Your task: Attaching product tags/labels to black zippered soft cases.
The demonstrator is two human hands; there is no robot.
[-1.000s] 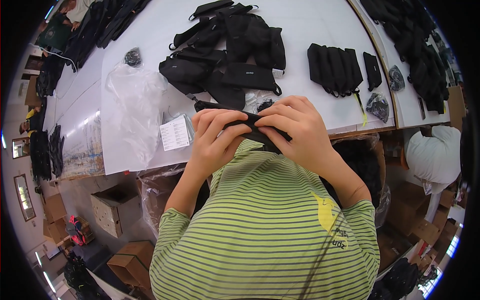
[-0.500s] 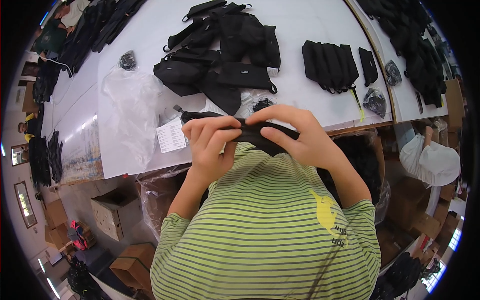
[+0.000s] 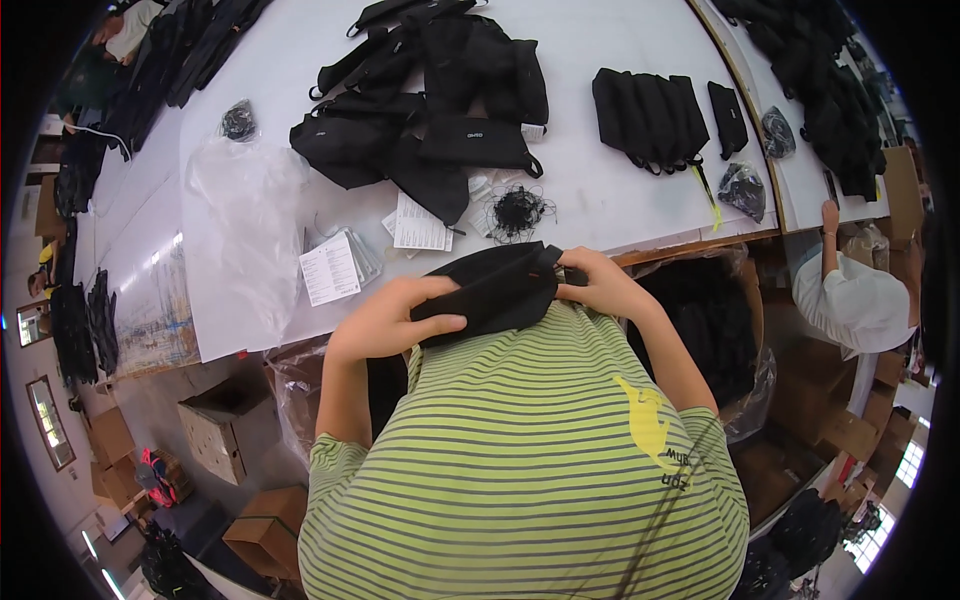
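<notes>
A black fabric pouch (image 3: 492,292) is stretched between my hands, just in front of my striped shirt at the table's near edge. My left hand (image 3: 400,316) grips its left side, with the thumb across the near face and the fingers partly behind the cloth. At the upper right corner, my right hand (image 3: 600,284) pinches the pouch near a small loop. Beyond it on the table lie a tangle of thin black cords (image 3: 519,211), a printed white card (image 3: 422,224) and a stack of similar cards (image 3: 331,268) in clear plastic.
A heap of black pouches (image 3: 470,85) covers the table's far middle, and a neat row of pouches (image 3: 652,120) lies right. Clear plastic bags (image 3: 245,225) spread at left. Below stand an open carton (image 3: 700,320) and boxes (image 3: 268,535). A person in white (image 3: 850,295) works at right.
My hands have moved apart from their close pinch on the pouch's edge. The pouch is now turned and spread wider. At right, the other person's arm has reached onto the table.
</notes>
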